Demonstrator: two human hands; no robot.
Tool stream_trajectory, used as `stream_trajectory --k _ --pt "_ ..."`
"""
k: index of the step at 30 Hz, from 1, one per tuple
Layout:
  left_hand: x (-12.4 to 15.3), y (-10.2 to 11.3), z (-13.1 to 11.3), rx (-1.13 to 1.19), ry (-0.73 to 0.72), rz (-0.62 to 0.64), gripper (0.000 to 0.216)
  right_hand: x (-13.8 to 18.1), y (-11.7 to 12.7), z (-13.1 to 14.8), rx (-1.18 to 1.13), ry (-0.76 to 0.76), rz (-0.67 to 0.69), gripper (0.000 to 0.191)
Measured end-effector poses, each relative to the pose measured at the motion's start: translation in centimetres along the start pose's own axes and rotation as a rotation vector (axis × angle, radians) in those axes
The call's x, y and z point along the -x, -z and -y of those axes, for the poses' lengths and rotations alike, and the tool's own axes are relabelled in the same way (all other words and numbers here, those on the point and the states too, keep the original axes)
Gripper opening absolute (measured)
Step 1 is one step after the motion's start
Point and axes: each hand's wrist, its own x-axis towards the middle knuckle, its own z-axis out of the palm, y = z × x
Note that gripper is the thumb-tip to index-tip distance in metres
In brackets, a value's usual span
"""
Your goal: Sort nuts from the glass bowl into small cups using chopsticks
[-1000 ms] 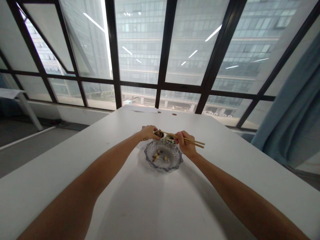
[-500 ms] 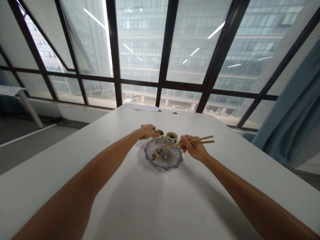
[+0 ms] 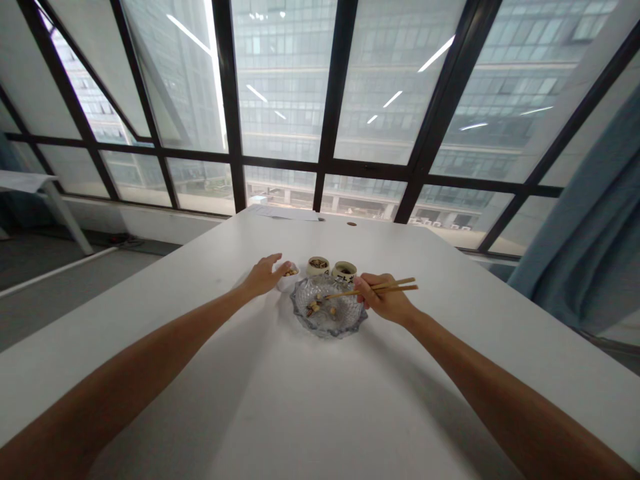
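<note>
My right hand (image 3: pixel 383 298) grips a pair of wooden chopsticks (image 3: pixel 395 285), their tips over a clear glass bowl (image 3: pixel 330 328) with a scalloped rim. A few small pale and brown pieces (image 3: pixel 314 307) lie inside it. My left hand (image 3: pixel 263 274) is at the left side of a small white cup (image 3: pixel 287 283) holding nut-like bits, thumb and fingers apart; the thumb overlaps its rim, and I cannot tell if they touch. Just behind the glass bowl stand two cream cups with dark lettering, the left cup (image 3: pixel 317 271) with dark pieces inside, the right cup (image 3: pixel 345 272) with dark contents.
The white table (image 3: pixel 320 407) reaches to the windows. Papers (image 3: pixel 283 213) and two small dark round spots lie at its far end. A blue curtain (image 3: pixel 575 227) hangs at right, and another white table (image 3: pixel 25 180) stands at left.
My left hand has moved left, off the left cream cup, uncovering the small white cup. My right hand keeps the chopsticks over the glass bowl, with only a slight shift.
</note>
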Motion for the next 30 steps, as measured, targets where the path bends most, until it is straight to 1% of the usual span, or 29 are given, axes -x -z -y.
stream_trajectory --k 3,6,11,14,17,21,27,30 --pt "1.5 -1.0 0.7 0.059 -0.001 -0.040 0.071 0.1 0.0 1.1 0.132 0.071 0.046 0.055" --pt "2.6 -1.7 1.0 0.093 0.017 -0.061 0.076 0.3 0.0 1.7 0.202 0.114 0.042 0.055" --pt "3.0 -2.1 1.0 0.063 0.019 -0.013 0.085 0.6 0.5 1.2 0.166 0.047 -0.011 0.054" --pt "3.0 -2.0 1.0 0.052 0.016 -0.012 0.085 0.8 0.8 0.7 0.146 0.008 -0.055 0.056" --pt "3.0 -2.0 1.0 0.042 0.018 -0.002 0.084 1.0 0.8 0.4 0.118 0.000 -0.065 0.055" --pt "3.0 -2.1 1.1 0.021 0.021 0.013 0.085 1.0 0.6 0.5 0.106 0.012 -0.029 0.052" --pt "2.9 -2.4 1.3 0.006 0.037 0.021 0.082 0.3 0.6 0.4 0.108 0.028 0.072 0.044" --pt "2.8 -2.4 1.4 0.003 0.029 0.021 0.080 0.1 0.6 0.3 0.119 0.034 0.092 0.041"
